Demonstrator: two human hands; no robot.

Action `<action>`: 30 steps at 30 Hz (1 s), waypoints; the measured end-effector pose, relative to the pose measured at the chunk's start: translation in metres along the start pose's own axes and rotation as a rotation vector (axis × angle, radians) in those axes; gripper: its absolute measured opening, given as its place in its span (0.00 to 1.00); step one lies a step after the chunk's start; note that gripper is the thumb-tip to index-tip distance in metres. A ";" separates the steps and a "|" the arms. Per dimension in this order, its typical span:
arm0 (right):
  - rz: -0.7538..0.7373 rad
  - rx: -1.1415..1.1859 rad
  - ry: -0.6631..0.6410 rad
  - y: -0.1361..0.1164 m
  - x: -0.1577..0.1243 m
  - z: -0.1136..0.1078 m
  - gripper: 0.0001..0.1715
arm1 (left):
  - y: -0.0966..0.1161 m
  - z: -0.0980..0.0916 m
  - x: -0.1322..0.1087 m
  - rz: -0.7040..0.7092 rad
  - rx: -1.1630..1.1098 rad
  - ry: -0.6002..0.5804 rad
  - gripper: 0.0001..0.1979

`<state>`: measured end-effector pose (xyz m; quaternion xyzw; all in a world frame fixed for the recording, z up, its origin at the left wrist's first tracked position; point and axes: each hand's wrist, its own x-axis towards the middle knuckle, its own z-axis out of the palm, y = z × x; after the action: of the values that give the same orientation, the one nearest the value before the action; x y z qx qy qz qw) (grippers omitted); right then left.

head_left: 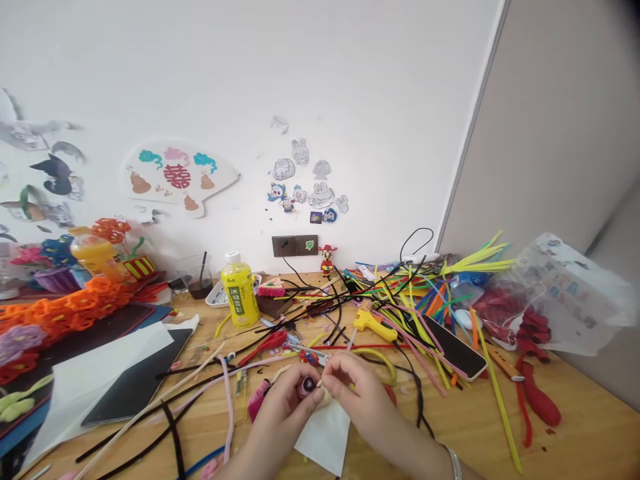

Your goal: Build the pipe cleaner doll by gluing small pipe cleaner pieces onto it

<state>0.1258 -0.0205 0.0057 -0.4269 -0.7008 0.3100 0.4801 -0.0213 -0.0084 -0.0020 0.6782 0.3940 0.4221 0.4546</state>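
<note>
Near the front of the table my left hand point(290, 405) is closed around a small craft piece point(307, 385) with a dark round end and a pale pink rim. Most of that piece is hidden by my fingers. My right hand point(353, 390) pinches beside it, thumb and forefinger together at a cream-coloured fuzzy bit point(326, 397). Both hands' fingertips nearly meet. A magenta fuzzy piece point(259, 400) shows just left of my left hand. Under the hands lies a white sheet of paper point(325, 440). Scissors point(313, 352) and a small red-and-blue object lie just beyond my fingers.
A yellow glue gun point(374, 325), a black phone point(453, 347) and many coloured pipe cleaners point(427, 293) spread across the right. A yellow drink bottle point(239, 293) stands behind. Left are a black tablet-like slab point(145, 380) and orange fuzzy flowers point(65, 307). A plastic bag point(575, 293) sits far right.
</note>
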 end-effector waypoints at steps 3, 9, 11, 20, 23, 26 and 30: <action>-0.038 -0.066 -0.021 0.000 0.001 0.000 0.06 | 0.000 -0.002 0.000 0.013 0.082 0.035 0.11; 0.108 -0.831 0.121 0.048 0.035 -0.050 0.14 | 0.001 -0.006 0.000 0.042 0.244 0.046 0.11; 0.205 -0.934 0.141 0.072 0.045 -0.068 0.21 | 0.000 -0.006 0.000 0.046 0.303 0.039 0.12; 0.294 -1.018 0.127 0.098 0.052 -0.081 0.23 | -0.006 -0.008 0.000 0.083 0.353 0.057 0.14; 0.298 -0.973 0.168 0.094 0.052 -0.090 0.20 | -0.002 -0.011 0.001 0.045 0.360 0.058 0.14; 0.314 -0.899 0.250 0.090 0.053 -0.103 0.16 | 0.002 -0.014 0.002 0.035 0.370 0.057 0.14; 0.324 -0.713 0.300 0.081 0.053 -0.122 0.17 | 0.002 -0.014 0.002 0.032 0.362 0.068 0.14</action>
<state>0.2555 0.0654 0.0017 -0.7113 -0.6105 0.0540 0.3442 -0.0336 -0.0032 0.0038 0.7405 0.4677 0.3741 0.3050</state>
